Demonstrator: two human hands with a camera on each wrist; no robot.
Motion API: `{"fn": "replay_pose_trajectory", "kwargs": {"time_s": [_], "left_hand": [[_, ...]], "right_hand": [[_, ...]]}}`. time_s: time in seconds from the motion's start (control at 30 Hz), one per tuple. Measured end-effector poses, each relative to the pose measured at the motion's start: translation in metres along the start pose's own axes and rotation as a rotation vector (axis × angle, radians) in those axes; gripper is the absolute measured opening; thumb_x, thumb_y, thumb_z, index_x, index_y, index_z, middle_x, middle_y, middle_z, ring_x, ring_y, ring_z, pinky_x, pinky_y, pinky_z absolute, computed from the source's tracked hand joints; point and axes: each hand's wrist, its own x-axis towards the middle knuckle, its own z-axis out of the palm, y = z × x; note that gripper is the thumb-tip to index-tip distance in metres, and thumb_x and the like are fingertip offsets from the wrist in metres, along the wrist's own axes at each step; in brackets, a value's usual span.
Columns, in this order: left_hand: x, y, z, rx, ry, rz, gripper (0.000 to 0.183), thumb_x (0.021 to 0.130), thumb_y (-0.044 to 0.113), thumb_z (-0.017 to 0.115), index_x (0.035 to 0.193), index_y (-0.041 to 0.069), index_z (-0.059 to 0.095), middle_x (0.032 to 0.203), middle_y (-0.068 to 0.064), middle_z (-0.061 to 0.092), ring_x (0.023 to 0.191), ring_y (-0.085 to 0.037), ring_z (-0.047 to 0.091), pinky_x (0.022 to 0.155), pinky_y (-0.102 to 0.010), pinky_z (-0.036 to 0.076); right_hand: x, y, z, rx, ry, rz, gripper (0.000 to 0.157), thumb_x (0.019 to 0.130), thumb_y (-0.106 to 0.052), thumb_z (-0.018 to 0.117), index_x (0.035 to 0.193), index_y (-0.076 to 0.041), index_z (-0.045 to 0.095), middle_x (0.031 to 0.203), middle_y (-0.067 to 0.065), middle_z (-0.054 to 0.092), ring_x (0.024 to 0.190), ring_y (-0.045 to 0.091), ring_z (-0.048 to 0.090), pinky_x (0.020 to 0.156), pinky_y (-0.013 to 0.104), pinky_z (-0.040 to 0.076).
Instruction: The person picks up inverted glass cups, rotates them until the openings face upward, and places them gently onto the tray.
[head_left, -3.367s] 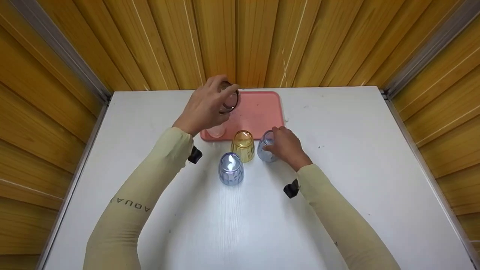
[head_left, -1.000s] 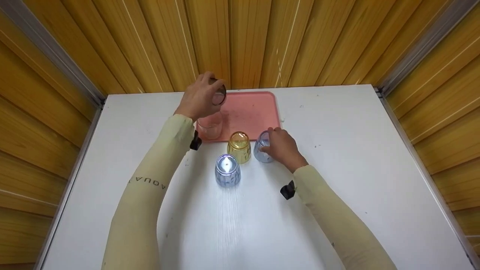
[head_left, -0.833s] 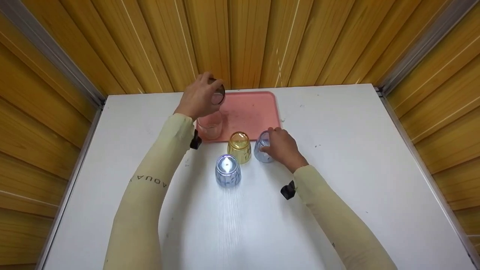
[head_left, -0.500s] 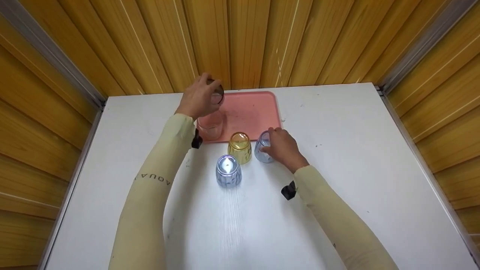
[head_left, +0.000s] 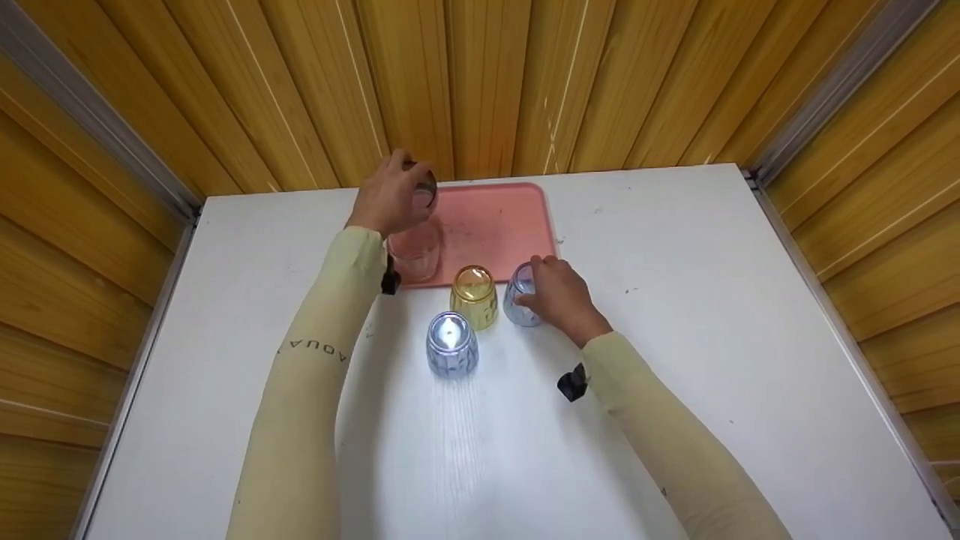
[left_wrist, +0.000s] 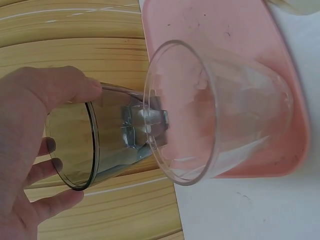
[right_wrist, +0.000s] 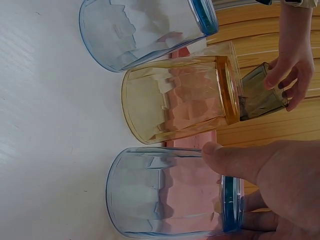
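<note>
In the head view my left hand (head_left: 384,196) grips a smoky dark glass (head_left: 424,196) by its rim, mouth up, at the back left of the pink tray (head_left: 499,225). Whether its base touches the tray I cannot tell. A clear glass (left_wrist: 250,105) stands upright on the tray's near left corner, in front of the smoky one. My right hand (head_left: 562,296) holds the base end of an upside-down light blue glass (head_left: 517,306), thumb on one side; its mouth is down on the white table. To its left stands an upside-down yellow glass (head_left: 474,304).
Another upside-down blue glass (head_left: 451,351) stands nearer to me, close to the yellow one. The white table (head_left: 675,300) is bounded by yellow wood-patterned walls (head_left: 487,82) at the back and sides. The tray lies close to the back wall.
My left hand has carried the smoky glass leftward over the tray, uncovering more of the clear glass. During the last second it shifts only slightly. My right hand stays on the blue glass.
</note>
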Motion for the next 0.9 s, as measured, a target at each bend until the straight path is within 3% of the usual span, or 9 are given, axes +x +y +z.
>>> {"fn": "replay_pose_trajectory", "kwargs": {"time_s": [0.4,0.63,0.9], "left_hand": [[0.003,-0.007,0.005,-0.01,-0.008,-0.013,0.065,0.076,0.03,0.07,0.134,0.034,0.041,0.135,-0.006,0.037,0.12,-0.026,0.04,0.098,-0.049,0.041],[0.005,-0.008,0.01,0.001,0.007,-0.023,0.059,0.073,0.029,0.073,0.127,0.028,0.049,0.129,-0.009,0.04,0.115,-0.026,0.042,0.097,-0.048,0.042],[0.007,-0.009,0.017,-0.001,0.002,-0.04,0.063,0.073,0.031,0.074,0.13,0.028,0.045,0.137,-0.01,0.035,0.121,-0.029,0.04,0.099,-0.05,0.04]], "right_hand": [[-0.006,-0.004,0.001,0.006,0.004,-0.003,0.07,0.077,-0.03,0.072,0.134,-0.004,0.04,0.123,0.015,0.051,0.112,0.027,0.052,0.097,0.04,0.045],[-0.007,-0.006,-0.001,-0.016,0.004,-0.014,0.074,0.076,-0.03,0.073,0.135,-0.002,0.038,0.126,0.017,0.05,0.114,0.03,0.051,0.098,0.041,0.044],[-0.009,-0.006,-0.001,-0.007,-0.002,0.004,0.074,0.076,-0.03,0.073,0.136,-0.004,0.037,0.126,0.015,0.049,0.114,0.028,0.051,0.098,0.04,0.044]]}}
